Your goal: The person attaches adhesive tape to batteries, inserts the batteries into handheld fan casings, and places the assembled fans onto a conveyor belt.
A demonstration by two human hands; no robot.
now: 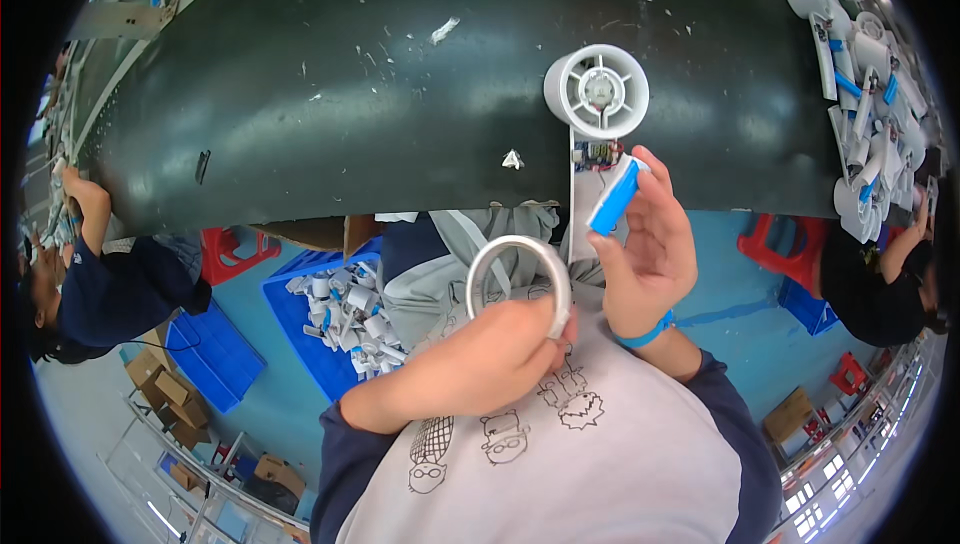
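My left hand (505, 356) is closed on the lower rim of a tape roll (478, 279), a pale grey-white ring held in front of my shirt. To its right, my right hand (655, 249) pinches a blue cylindrical battery (616, 202) between thumb and fingertips; a white strip runs along its upper side. Just beyond lies a white handheld fan (556, 94), its round head on the table. Its handle (584, 214) is uncovered, points toward me and overhangs the table edge. A small circuit board (598, 153) with a display sits in the handle near the fan head.
The dark green table (330, 144) carries white scraps (513, 160) and a small black piece (203, 166). Several fan parts are heaped (865, 94) at the far right. Below the table, a blue crate (290, 299) holds more parts. Co-workers sit at both sides, near red stools (235, 256).
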